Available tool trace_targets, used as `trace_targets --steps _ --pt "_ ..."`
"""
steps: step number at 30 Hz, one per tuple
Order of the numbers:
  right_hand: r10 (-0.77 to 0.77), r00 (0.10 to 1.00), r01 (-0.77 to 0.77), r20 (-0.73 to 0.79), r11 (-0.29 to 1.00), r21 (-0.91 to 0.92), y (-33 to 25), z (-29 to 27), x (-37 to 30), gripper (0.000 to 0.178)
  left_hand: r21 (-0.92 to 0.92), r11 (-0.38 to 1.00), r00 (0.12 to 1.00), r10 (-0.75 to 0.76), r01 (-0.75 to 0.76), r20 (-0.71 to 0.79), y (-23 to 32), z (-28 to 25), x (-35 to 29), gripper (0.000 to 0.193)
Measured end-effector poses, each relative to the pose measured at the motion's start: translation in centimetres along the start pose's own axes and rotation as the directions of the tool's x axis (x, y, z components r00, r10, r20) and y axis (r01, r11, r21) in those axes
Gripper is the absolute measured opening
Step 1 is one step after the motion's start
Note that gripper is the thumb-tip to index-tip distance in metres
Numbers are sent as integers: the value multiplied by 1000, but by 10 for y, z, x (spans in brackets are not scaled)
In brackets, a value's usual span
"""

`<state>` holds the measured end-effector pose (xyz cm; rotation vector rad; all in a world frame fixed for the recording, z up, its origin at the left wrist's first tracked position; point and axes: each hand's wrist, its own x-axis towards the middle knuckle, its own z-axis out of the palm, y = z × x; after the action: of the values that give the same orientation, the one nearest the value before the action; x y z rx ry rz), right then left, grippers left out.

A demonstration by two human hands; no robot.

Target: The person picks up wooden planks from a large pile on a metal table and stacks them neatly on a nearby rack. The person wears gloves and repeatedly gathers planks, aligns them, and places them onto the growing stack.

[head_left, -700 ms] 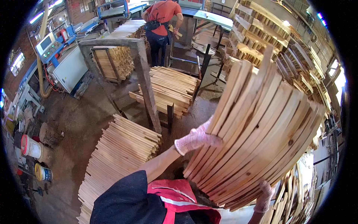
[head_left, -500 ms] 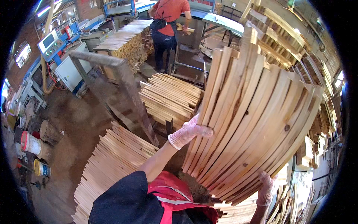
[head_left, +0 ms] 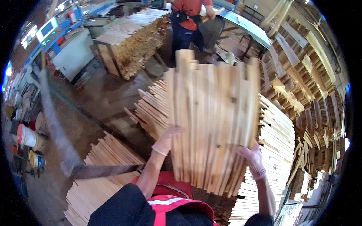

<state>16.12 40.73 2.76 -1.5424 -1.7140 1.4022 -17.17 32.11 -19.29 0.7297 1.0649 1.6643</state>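
A wide bundle of wooden slats [head_left: 211,124] is held upright in front of me, squeezed between both gloved hands. My left hand [head_left: 167,139] presses on its left side near the lower half, fingers partly out of sight behind the wood. On the opposite side my right hand [head_left: 252,156] grips the bundle's lower right edge. The slats stand side by side with uneven upper ends, and a few show dark knots. Motion blurs the bundle a little. Behind its left side lies a stack of slats [head_left: 152,109], partly covered by it.
Slat stacks lie at lower left [head_left: 102,188] and right [head_left: 273,139]. A blurred metal frame [head_left: 56,128] stands left. Beyond are a slat-loaded rack [head_left: 132,41], a co-worker [head_left: 188,22] and a control panel [head_left: 47,30]. Buckets [head_left: 27,135] sit far left; piled timber [head_left: 301,71] rises right.
The bundle has swung left and turned from a slant to nearly upright, both hands moving with it. My view has turned right, uncovering the right-hand stack. The co-worker has shifted posture.
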Motion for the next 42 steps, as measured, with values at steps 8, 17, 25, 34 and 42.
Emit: trace_targets --steps 8,17,25,34,42 --pt "65 840 21 539 988 -153 1 103 205 100 -549 832 920 -270 74 -286 -17 -86 17 23" --pt "7 639 263 769 938 -227 -29 195 347 95 -172 984 678 -91 -53 -729 7 -107 29 39" --pt "228 757 451 613 497 -742 34 237 503 92 -149 757 538 -574 637 -617 -65 -137 135 66" --pt "21 905 360 425 495 -791 87 245 486 75 64 616 479 -539 785 -693 -97 -134 153 80" --pt "-344 821 566 456 595 -570 84 262 360 66 -339 778 336 -559 529 -758 -114 -112 148 72"
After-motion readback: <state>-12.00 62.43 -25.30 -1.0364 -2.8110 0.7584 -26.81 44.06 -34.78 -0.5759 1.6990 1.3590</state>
